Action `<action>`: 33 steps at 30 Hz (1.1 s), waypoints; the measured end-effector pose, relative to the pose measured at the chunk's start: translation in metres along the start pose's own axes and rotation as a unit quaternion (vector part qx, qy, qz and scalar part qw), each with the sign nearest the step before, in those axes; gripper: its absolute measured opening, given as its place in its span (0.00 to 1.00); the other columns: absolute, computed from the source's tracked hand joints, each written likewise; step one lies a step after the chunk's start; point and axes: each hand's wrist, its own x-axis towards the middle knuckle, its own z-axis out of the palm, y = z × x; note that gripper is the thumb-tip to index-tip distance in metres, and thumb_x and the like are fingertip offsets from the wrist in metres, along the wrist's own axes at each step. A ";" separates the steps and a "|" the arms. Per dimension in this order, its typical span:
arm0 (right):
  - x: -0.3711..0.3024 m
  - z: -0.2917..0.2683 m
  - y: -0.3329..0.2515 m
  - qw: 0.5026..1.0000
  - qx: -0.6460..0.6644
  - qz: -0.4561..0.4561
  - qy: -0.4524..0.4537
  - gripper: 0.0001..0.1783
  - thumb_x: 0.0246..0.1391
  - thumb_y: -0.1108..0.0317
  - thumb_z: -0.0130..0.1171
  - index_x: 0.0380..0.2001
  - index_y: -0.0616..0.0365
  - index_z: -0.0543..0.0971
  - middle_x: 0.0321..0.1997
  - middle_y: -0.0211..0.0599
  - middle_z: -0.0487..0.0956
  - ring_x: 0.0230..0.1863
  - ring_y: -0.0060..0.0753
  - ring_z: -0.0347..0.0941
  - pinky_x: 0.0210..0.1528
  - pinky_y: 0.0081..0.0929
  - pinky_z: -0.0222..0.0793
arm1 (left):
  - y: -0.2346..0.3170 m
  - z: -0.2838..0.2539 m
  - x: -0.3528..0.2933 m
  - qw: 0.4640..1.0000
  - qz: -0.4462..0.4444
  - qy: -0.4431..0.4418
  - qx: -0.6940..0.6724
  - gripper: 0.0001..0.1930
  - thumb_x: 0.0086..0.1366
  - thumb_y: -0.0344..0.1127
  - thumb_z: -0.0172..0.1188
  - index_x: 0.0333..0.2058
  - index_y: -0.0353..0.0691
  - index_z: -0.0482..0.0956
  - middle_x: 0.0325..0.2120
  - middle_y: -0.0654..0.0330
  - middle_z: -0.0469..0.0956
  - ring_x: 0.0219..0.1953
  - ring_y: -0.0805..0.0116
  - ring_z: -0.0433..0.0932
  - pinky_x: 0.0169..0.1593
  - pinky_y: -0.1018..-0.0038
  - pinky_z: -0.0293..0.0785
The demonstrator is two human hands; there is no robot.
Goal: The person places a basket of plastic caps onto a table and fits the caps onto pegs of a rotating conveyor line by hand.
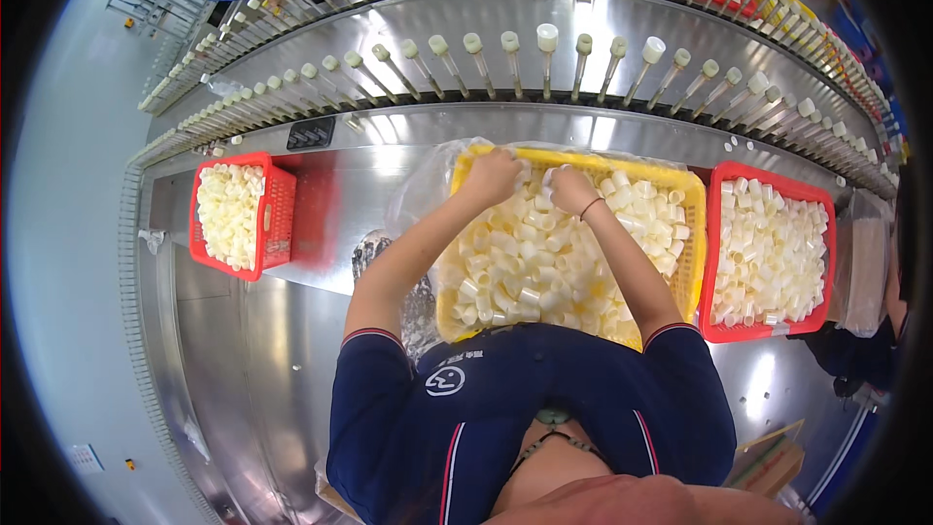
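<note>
A yellow basket (695, 224) lined with clear plastic stands right in front of me, heaped with short, hollow white plastic caps (525, 253). Over its far part, both hands are close together with the fingers curled in. My left hand (494, 176) is closed, with a white cap showing at its fingertips near the far rim. Just right of it, my right hand (571, 189) pinches another white cap, partly hidden by the fingers. A dark band circles my right wrist.
Beyond the basket runs a curved line of upright rods (481, 70) topped with white pieces, with a second line behind. Red baskets of caps stand left (279, 219) and right (712, 262). A small black tray (311, 133) lies far left. Other people's hands show across the line.
</note>
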 end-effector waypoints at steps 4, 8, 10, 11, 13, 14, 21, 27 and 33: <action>0.004 0.001 0.008 0.998 0.054 0.010 0.022 0.11 0.38 0.70 0.55 0.30 0.57 0.76 0.32 0.50 0.74 0.37 0.49 0.70 0.41 0.37 0.66 | -0.015 0.031 -0.003 0.988 -0.069 -0.137 -0.033 0.06 0.47 0.30 0.52 0.26 0.40 0.76 0.28 0.56 0.74 0.37 0.54 0.73 0.36 0.63 0.71; 0.008 -0.003 0.017 0.996 -0.036 -0.074 -0.043 0.14 0.36 0.72 0.55 0.33 0.57 0.74 0.32 0.50 0.73 0.34 0.51 0.69 0.39 0.36 0.67 | -0.011 0.029 -0.002 0.985 -0.061 -0.139 -0.081 0.10 0.49 0.32 0.53 0.31 0.39 0.76 0.35 0.52 0.73 0.40 0.53 0.72 0.39 0.63 0.70; -0.002 -0.006 0.019 0.996 0.006 -0.091 0.026 0.14 0.35 0.74 0.55 0.32 0.56 0.74 0.29 0.47 0.73 0.33 0.47 0.69 0.38 0.34 0.67 | -0.010 0.021 -0.006 0.985 -0.048 -0.146 -0.079 0.11 0.50 0.32 0.53 0.33 0.39 0.75 0.38 0.51 0.72 0.41 0.53 0.72 0.40 0.63 0.70; -0.005 -0.012 0.016 0.988 0.048 -0.107 0.096 0.15 0.35 0.76 0.55 0.32 0.56 0.74 0.26 0.45 0.72 0.33 0.44 0.69 0.37 0.31 0.68 | -0.011 0.017 -0.010 0.986 -0.062 -0.106 -0.114 0.12 0.50 0.33 0.54 0.35 0.40 0.75 0.39 0.51 0.71 0.40 0.53 0.71 0.41 0.64 0.70; -0.002 -0.034 0.006 0.974 0.161 -0.091 0.131 0.15 0.35 0.77 0.56 0.33 0.56 0.73 0.27 0.43 0.71 0.33 0.42 0.68 0.37 0.29 0.68 | -0.015 0.006 -0.013 0.984 -0.077 -0.064 -0.149 0.13 0.50 0.33 0.54 0.36 0.41 0.75 0.41 0.50 0.69 0.40 0.54 0.71 0.41 0.64 0.70; -0.001 -0.049 -0.002 0.945 0.274 -0.068 0.164 0.16 0.35 0.77 0.56 0.33 0.56 0.72 0.28 0.42 0.69 0.34 0.40 0.67 0.37 0.27 0.68 | -0.018 -0.003 -0.014 0.981 -0.070 0.029 -0.176 0.12 0.50 0.32 0.56 0.36 0.41 0.75 0.40 0.52 0.71 0.40 0.55 0.72 0.42 0.65 0.70; 0.046 -0.142 -0.056 0.856 0.144 -0.035 0.495 0.16 0.38 0.67 0.61 0.35 0.53 0.77 0.31 0.38 0.77 0.38 0.37 0.71 0.35 0.28 0.68 | -0.049 -0.082 0.030 0.845 -0.071 0.477 -0.232 0.10 0.45 0.28 0.64 0.30 0.41 0.78 0.32 0.58 0.78 0.36 0.64 0.76 0.38 0.74 0.71; 0.077 -0.160 -0.044 0.831 -0.076 -0.092 0.544 0.12 0.35 0.64 0.63 0.27 0.55 0.79 0.23 0.38 0.77 0.33 0.39 0.68 0.38 0.32 0.65 | -0.085 -0.119 0.062 0.834 -0.164 0.501 -0.161 0.09 0.46 0.32 0.63 0.30 0.41 0.79 0.27 0.57 0.78 0.27 0.64 0.76 0.31 0.75 0.71; 0.050 -0.175 -0.023 0.868 -0.147 -0.003 0.475 0.13 0.36 0.60 0.63 0.29 0.52 0.78 0.24 0.35 0.76 0.37 0.37 0.68 0.38 0.33 0.64 | -0.073 -0.122 0.083 0.907 -0.124 0.388 -0.110 0.09 0.49 0.38 0.58 0.31 0.44 0.79 0.26 0.59 0.78 0.29 0.61 0.76 0.33 0.69 0.71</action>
